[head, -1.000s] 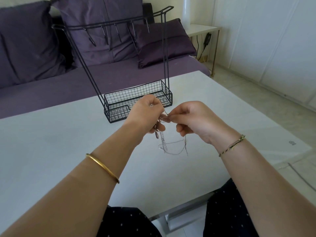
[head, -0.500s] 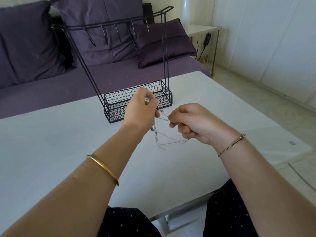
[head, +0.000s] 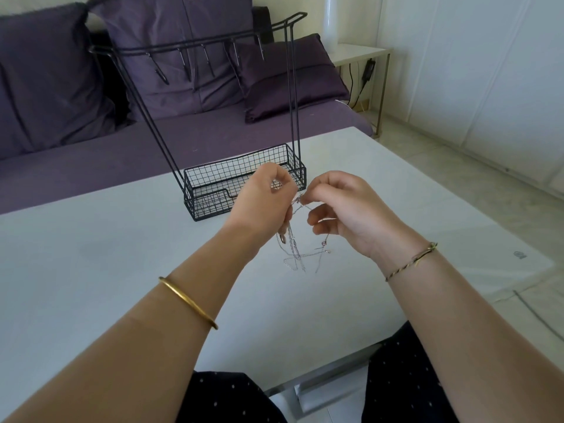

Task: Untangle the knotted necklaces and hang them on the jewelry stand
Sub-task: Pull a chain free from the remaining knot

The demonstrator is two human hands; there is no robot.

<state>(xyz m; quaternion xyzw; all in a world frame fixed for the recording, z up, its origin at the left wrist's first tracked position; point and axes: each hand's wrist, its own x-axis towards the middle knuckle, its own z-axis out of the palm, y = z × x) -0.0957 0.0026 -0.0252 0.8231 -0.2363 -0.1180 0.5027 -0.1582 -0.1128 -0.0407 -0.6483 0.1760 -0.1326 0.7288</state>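
I see the white worktop (head: 91,254) carrying the black wire jewelry stand (head: 213,190). Just in front of it my left hand (head: 262,199) and right hand (head: 345,209) hover, fingers (head: 317,195) curled, each pinching the knotted silver necklaces (head: 294,251), whose loops dangle between them.

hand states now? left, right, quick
Left hand: closed, pinching the tangled necklaces at the top.
Right hand: closed, pinching a strand of the same tangle.

your necklaces (head: 293,254) shiny silver metal chain, jewelry stand (head: 219,185) matt black wire, surface (head: 91,254) smooth white, your bangle (head: 189,302) polished gold metal
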